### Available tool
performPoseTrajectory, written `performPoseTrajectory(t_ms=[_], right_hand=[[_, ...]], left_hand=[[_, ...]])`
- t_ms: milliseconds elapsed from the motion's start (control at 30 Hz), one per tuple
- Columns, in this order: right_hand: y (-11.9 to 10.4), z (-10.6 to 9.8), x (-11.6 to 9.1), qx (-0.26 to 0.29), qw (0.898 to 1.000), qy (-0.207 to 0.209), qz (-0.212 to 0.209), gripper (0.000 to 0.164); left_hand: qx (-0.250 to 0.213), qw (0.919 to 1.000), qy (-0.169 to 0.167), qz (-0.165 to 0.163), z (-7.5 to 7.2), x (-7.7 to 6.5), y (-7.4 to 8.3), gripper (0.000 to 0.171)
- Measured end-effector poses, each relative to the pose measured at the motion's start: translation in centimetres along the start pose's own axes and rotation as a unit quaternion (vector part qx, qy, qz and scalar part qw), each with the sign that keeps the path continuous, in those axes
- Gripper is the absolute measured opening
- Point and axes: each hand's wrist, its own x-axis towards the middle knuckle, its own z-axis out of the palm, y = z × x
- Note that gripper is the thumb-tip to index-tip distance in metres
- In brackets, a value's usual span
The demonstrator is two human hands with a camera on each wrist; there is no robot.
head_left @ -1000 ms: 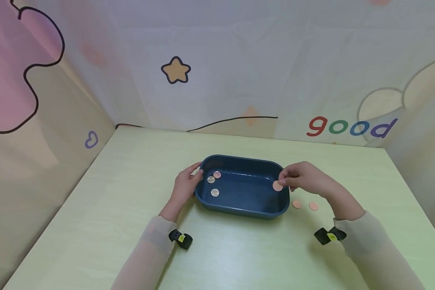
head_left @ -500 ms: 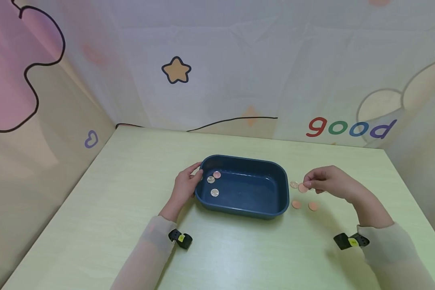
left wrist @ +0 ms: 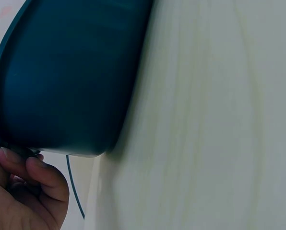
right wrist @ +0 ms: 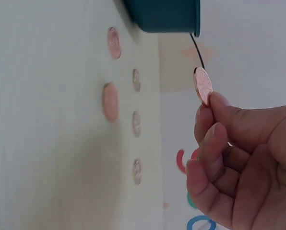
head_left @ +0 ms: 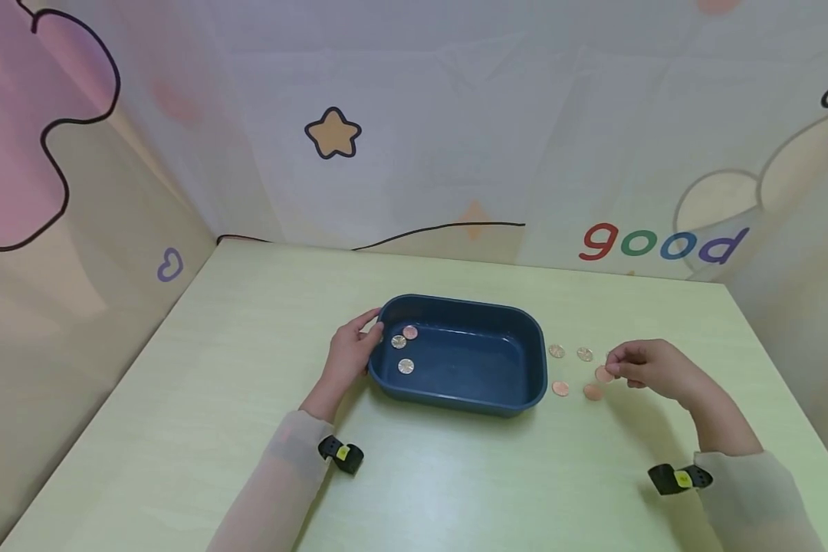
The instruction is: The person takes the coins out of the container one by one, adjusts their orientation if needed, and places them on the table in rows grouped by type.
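Note:
A dark blue tray (head_left: 469, 368) with rounded corners sits upright on the table. The person's left hand (head_left: 348, 349) holds its left rim, thumb on the inner side and fingers outside; the left wrist view shows these curled fingers (left wrist: 49, 177) close up. Inside the tray, at its left end, lie a copper coin (head_left: 410, 332) and two silvery coins (head_left: 405, 366). To the right of the tray, the right hand (head_left: 655, 369) pinches another copper coin (right wrist: 203, 86) between thumb and forefinger, above the table. Below it lie two copper coins (head_left: 560, 389) and several silvery coins (right wrist: 137, 123).
The pale wood-grain table (head_left: 248, 429) meets a printed cloth backdrop (head_left: 441, 138) at the back. Cloth also hangs along both sides. Each wrist wears a black strap (head_left: 679, 479) with a small device.
The right hand has moved rightward from over the tray's right end and somewhat toward the viewer, still pinching the copper coin. The left hand and tray stay in place.

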Motion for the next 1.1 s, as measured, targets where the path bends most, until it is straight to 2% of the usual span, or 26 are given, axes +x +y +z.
performPoseTrajectory(t_ms=[233, 600, 1100], right_hand=[[2.1, 0.0, -0.2, -0.002, 1.0, 0.006, 0.03, 0.023], [4.1, 0.3, 0.0, 0.008, 0.997, -0.003, 0.074, 0.027], [5.4, 0.7, 0.0, -0.009, 0.998, -0.005, 0.069, 0.022]], left_hand=[[-0.002, 1.0, -0.001, 0.002, 0.0, 0.0, 0.0, 0.044], [-0.001, 1.0, -0.003, -0.003, 0.0, 0.0, 0.0, 0.044], [0.002, 1.0, -0.002, -0.004, -0.1, -0.1, 0.1, 0.044]])
